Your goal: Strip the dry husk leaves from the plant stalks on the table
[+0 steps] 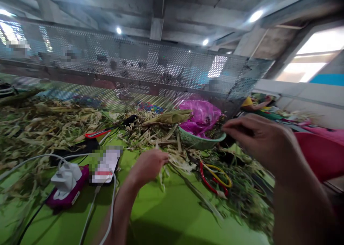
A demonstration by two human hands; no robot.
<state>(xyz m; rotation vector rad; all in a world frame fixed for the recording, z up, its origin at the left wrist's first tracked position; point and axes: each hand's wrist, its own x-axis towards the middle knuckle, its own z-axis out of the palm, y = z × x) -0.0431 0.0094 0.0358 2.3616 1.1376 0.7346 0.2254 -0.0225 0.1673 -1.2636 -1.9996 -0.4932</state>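
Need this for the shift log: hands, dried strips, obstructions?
Left hand closed on dried strips. Right hand pinched near green basket; hold unclear. Possibly in the way: red and yellow loops, green stems.

We see pale, dry plant strips (182, 162), ragged and curled, pinched in our left fingers (162, 159), loose ends trailing over the green worktop (158, 216).
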